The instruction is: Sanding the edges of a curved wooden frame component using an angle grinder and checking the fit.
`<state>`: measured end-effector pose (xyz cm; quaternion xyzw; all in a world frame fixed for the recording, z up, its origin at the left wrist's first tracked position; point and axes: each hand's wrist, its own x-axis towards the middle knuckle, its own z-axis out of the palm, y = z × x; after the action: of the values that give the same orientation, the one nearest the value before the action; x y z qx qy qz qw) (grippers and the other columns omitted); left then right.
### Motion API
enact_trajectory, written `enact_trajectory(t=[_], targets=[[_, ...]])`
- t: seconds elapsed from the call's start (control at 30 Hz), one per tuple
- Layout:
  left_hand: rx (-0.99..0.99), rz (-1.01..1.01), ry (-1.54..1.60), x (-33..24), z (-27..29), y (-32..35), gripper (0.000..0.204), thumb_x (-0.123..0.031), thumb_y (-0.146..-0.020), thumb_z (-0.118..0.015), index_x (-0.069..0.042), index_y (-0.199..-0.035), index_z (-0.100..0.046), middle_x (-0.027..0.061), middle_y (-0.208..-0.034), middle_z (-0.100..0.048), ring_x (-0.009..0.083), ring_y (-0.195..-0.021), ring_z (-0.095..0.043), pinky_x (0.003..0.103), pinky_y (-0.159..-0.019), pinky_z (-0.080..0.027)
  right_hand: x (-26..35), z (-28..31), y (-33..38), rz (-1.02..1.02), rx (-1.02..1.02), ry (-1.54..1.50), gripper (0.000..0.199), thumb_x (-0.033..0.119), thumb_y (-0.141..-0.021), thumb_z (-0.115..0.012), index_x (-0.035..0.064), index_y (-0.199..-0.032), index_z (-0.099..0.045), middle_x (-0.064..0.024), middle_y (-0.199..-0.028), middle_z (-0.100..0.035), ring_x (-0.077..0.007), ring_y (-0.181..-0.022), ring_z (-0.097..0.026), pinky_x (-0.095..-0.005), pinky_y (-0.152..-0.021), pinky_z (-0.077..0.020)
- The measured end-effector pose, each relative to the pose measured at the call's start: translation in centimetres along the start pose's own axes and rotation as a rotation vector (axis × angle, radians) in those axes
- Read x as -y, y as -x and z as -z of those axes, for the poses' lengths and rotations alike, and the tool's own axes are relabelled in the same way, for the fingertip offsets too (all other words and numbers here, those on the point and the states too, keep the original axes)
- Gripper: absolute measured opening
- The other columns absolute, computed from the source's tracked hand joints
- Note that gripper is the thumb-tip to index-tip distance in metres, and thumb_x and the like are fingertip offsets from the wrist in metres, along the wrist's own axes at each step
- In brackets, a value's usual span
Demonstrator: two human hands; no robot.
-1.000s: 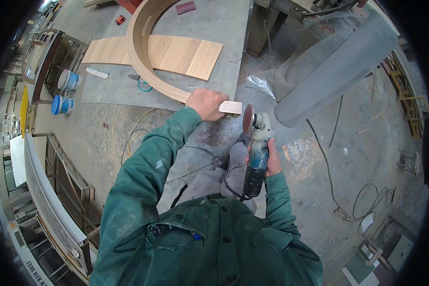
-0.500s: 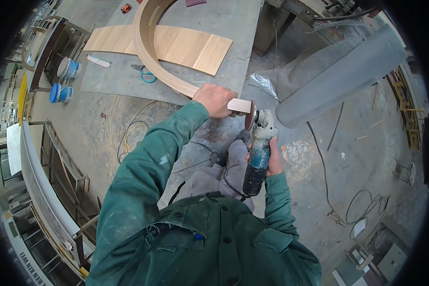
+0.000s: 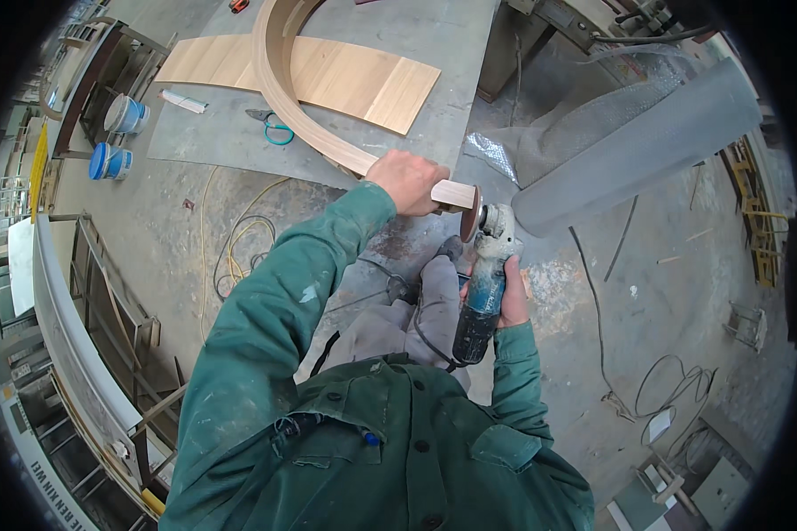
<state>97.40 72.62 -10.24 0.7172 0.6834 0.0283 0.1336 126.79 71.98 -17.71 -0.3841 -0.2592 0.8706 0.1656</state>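
My left hand is closed around the near end of a curved wooden piece, whose cut end sticks out to the right of my fingers. That piece arcs away over a grey sheet-topped table. In my right hand is a blue and black angle grinder, gripped by its body with the head pointing up. Its reddish-brown sanding disc stands edge-on against the wooden end; whether it spins I cannot tell. Part of my right fingers is hidden behind the grinder.
A flat curved wooden panel lies on the grey tabletop beside teal-handled scissors. At right leans a large roll of clear wrap. Two blue-and-white buckets stand at left. Cables trail over the floor.
The curved piece, my left hand and the grinder have shifted slightly right in view. The disc stays at the wooden end, and both hands keep their hold.
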Motion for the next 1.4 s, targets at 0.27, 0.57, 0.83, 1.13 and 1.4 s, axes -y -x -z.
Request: enact_trajectory(t=[0.27,0.57,0.83,1.13,1.4], targets=[[0.017,0.013,0.001,-0.1,0.1,0.0,0.026,-0.032,-0.076,-0.072,-0.017,-0.097,-0.070,0.0062,-0.089,-0.072,0.0293,-0.082,-0.071,0.044,-0.070,-0.056,0.5,-0.4,0.4,0.044,0.014,0.007,0.076,0.069,-0.096,-0.040,-0.0022,-0.114,-0.057,-0.0145,-0.088,-0.067,-0.0266,-0.068,-0.070,-0.0377,-0.059,-0.0596],[0.019,0.009,0.004,-0.1,0.1,-0.1,0.025,-0.032,-0.077,-0.071,-0.016,-0.095,-0.069,0.0067,-0.089,-0.072,0.0298,-0.081,-0.071,0.044,-0.069,-0.056,0.7,-0.1,0.2,-0.010,0.026,-0.026,0.076,0.070,-0.095,-0.041,-0.0019,-0.112,-0.058,-0.0157,-0.085,-0.068,-0.0263,-0.067,-0.070,-0.0369,-0.059,-0.0590],[0.003,0.001,0.003,-0.1,-0.1,0.0,0.023,-0.033,-0.077,-0.070,-0.016,-0.093,-0.069,0.0066,-0.087,-0.072,0.0300,-0.080,-0.071,0.044,-0.068,-0.056,0.1,-0.4,0.1,0.037,-0.036,0.037,0.074,0.070,-0.095,-0.041,-0.0007,-0.111,-0.058,-0.0125,-0.088,-0.067,-0.0256,-0.068,-0.070,-0.0370,-0.059,-0.0584],[-0.007,0.002,-0.009,0.0,-0.3,-0.1,0.023,-0.034,-0.078,-0.070,-0.016,-0.092,-0.068,0.0060,-0.087,-0.072,0.0296,-0.079,-0.071,0.044,-0.068,-0.056,-1.2,0.7,-1.4,-0.012,-0.031,-0.010,0.073,0.069,-0.096,-0.041,-0.0005,-0.112,-0.058,-0.0123,-0.088,-0.066,-0.0267,-0.066,-0.070,-0.0379,-0.058,-0.0587],[0.022,0.010,0.025,-0.2,0.4,-0.1,0.027,-0.036,-0.079,-0.069,-0.014,-0.095,-0.070,0.0101,-0.090,-0.073,0.0316,-0.085,-0.071,0.046,-0.073,-0.056,-0.7,0.5,-1.3,-0.027,-0.039,0.002,0.073,0.069,-0.097,-0.040,-0.0007,-0.112,-0.058,-0.0128,-0.089,-0.066,-0.0270,-0.066,-0.069,-0.0381,-0.059,-0.0586]])
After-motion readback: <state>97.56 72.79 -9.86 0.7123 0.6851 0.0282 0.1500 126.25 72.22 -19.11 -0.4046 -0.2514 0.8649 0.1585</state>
